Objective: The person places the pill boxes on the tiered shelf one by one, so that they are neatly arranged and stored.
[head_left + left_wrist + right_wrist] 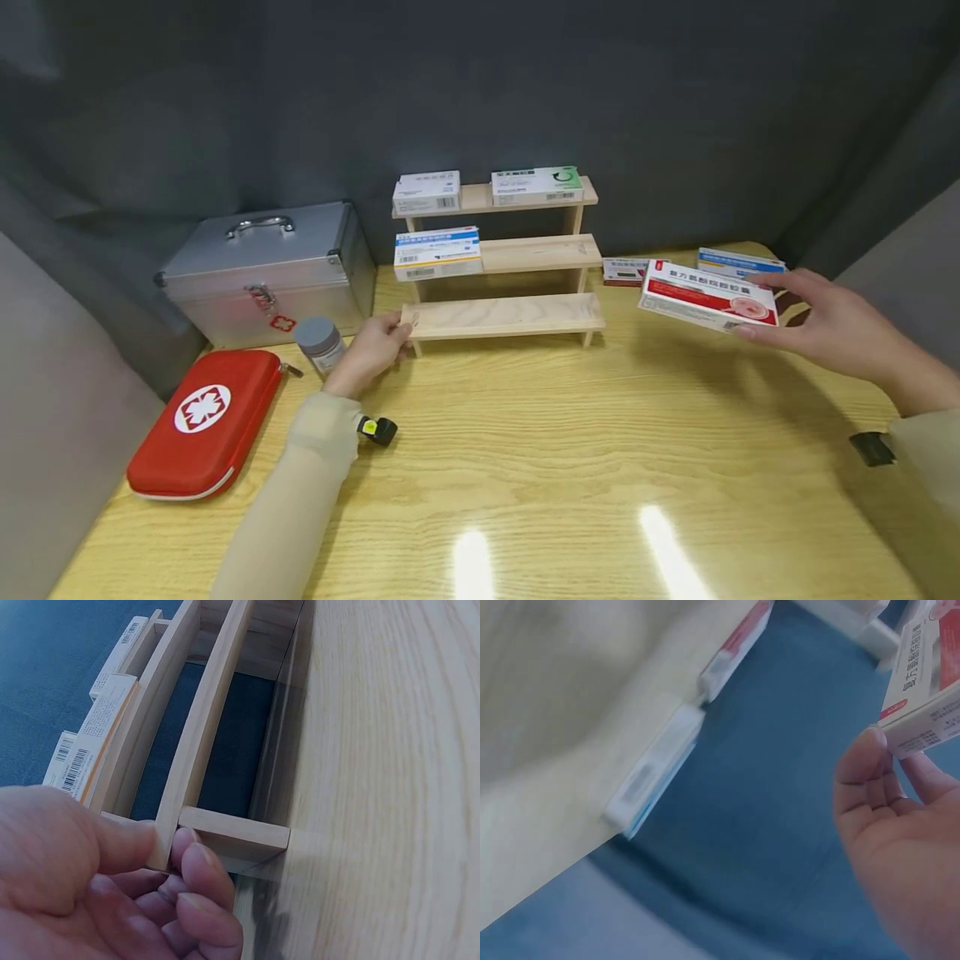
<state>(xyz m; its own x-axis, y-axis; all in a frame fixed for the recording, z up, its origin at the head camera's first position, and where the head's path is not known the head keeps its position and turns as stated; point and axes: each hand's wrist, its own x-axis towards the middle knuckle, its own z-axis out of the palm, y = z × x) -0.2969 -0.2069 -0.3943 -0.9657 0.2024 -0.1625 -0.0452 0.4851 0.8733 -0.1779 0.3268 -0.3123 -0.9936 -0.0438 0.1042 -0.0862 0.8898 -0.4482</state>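
Red-white box (pixel 697 293) pinched in right fingers (pixel 862 761) over glossy wood-grain table (pixel 525 433); left fingers (pixel 206 876) grip shelf (pixel 502 315); dark curtain (pixel 480 92) behind.

Reaches forward from the lower edge of the head view with a left arm in loose beige cloth (pixel 288 504), slanting up toward the middle. Shows the bare left hand (pixel 371 348) beyond a gathered beige cuff (pixel 326 417), with the back of the hand uppermost. Pinches there, setting the extended left thumb (pixel 127 844) opposite curled left fingers (pixel 206 877). Angles a matching beige-clad right arm (pixel 926 454) inward from the right edge. Holds the bare right hand (pixel 840 329) raised, well apart from the left, pinching between right thumb (pixel 765 335) and right fingers (pixel 791 282), thumb lower in the head view.
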